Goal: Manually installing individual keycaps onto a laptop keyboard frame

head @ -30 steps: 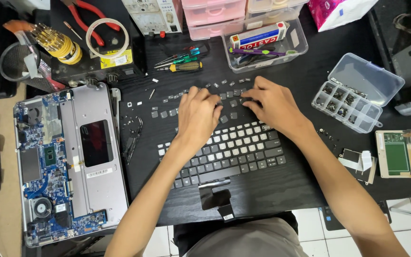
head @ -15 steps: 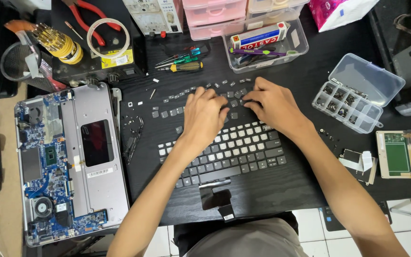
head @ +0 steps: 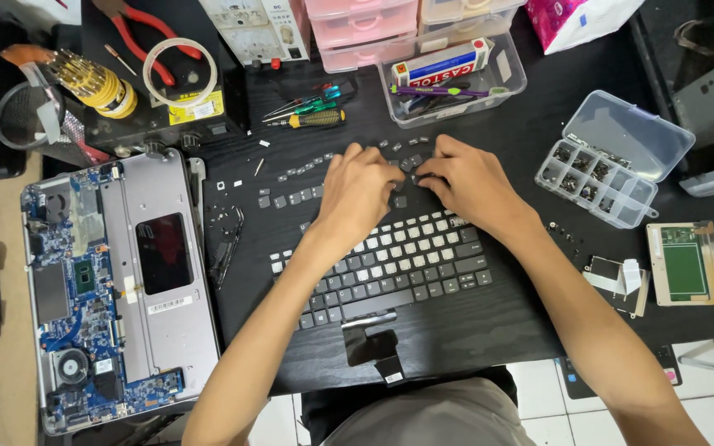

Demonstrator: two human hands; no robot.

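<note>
A black laptop keyboard (head: 390, 268) with pale-lettered keys lies loose on a black mat, its upper rows partly stripped. Loose keycaps (head: 291, 198) are scattered along its far edge. My left hand (head: 361, 188) rests knuckles-up on the upper rows, fingertips pressed down among the keys. My right hand (head: 468, 177) sits beside it, fingers curled toward a small key near the left hand's fingertips. The fingertips hide whatever lies between them.
An opened laptop base (head: 117, 289) showing its board lies at left. Screwdrivers (head: 311, 111) and a clear tray of tools (head: 456, 78) sit beyond the keyboard. At right are a compartment box of small parts (head: 601, 177) and a green circuit board (head: 686, 264).
My left hand has crept slightly up and right, closer to my right hand. The right hand has stayed nearly in place on the top rows.
</note>
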